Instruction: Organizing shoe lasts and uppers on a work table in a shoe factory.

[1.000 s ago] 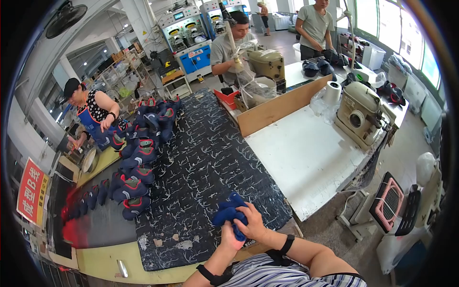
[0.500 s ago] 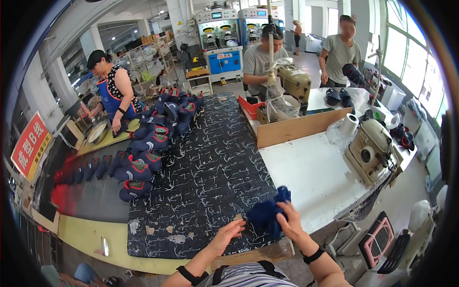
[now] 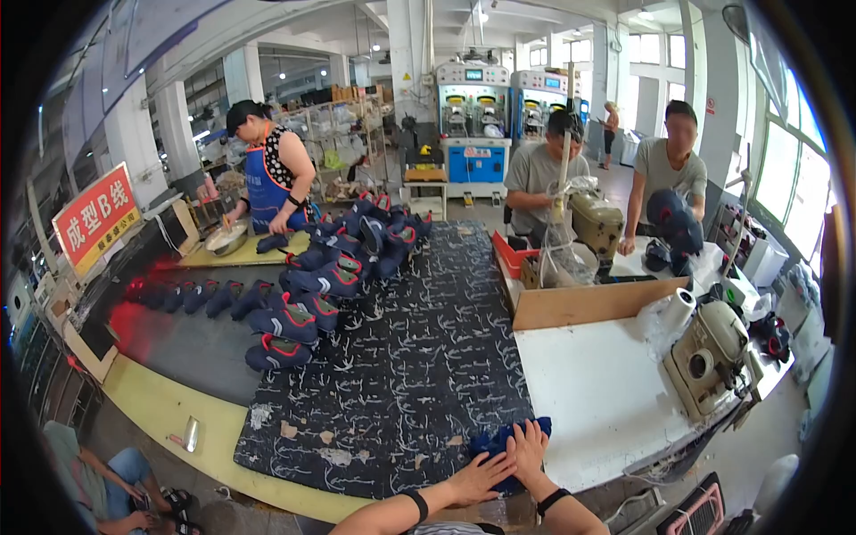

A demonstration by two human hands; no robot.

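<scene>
A dark blue shoe upper (image 3: 508,439) lies at the near edge of the table, where the black patterned mat (image 3: 419,357) meets the white tabletop (image 3: 597,392). My left hand (image 3: 479,477) rests flat on its near left side. My right hand (image 3: 530,446) presses on top of it with fingers spread. Most of the blue piece is hidden under both hands. Both wrists wear black bands.
Several blue shoes with red trim (image 3: 312,276) are piled at the mat's far left. A beige sewing machine (image 3: 709,357) stands on the right, behind it a wooden board (image 3: 593,303). A person in a blue apron (image 3: 272,183) and two people in grey shirts (image 3: 544,174) work at the far side.
The view has tilted up and turned. My hands with the blue upper have dropped to the table's near edge, from lifted in front of me to pressed down on the surface.
</scene>
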